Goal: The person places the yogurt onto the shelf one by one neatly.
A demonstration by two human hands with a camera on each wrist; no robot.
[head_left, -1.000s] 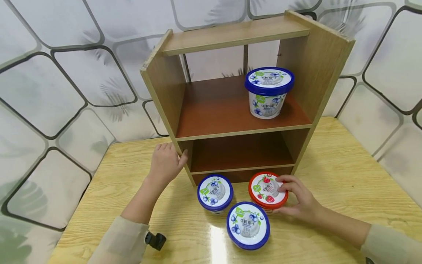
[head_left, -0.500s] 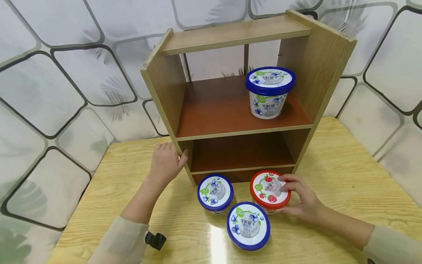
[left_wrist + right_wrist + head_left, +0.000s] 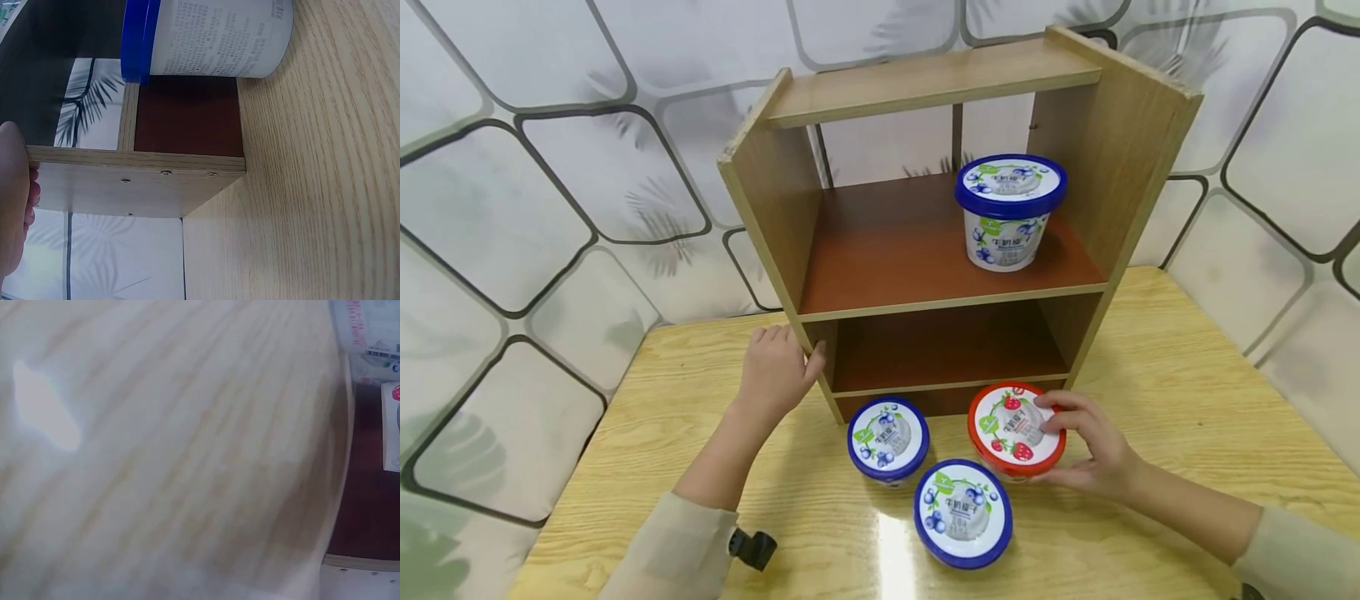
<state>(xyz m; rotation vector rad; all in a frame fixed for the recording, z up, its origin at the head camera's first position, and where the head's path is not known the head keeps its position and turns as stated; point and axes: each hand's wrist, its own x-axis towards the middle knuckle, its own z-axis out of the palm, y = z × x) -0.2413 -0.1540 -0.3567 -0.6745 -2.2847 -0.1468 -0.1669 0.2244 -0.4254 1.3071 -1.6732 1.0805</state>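
Observation:
At the shelf's left side panel (image 3: 801, 321), my left hand (image 3: 775, 371) grips the front edge, thumb on the inner side and fingers outside. My right hand (image 3: 1093, 446) holds a red-lidded tub (image 3: 1017, 429) with strawberries on its lid, fingertips over the lid and thumb low at its side. This tub is just in front of the shelf's lower right. Left of it stands a blue-lidded blueberry tub (image 3: 888, 439), which also shows from the side as a white tub (image 3: 219, 37) in the left wrist view. A second blue-lidded tub (image 3: 962, 514) stands closer to me.
The wooden shelf unit (image 3: 955, 302) stands on a wood-grain table (image 3: 700, 367). On its upper red-brown board, towards the right, sits another blue-lidded tub (image 3: 1009, 212). A patterned white wall covering (image 3: 550, 208) surrounds the table's back and sides.
The red-lidded tub has shifted slightly away from me and to the right in my right hand. My left hand keeps its grip on the shelf; the blue-lidded tubs stay put.

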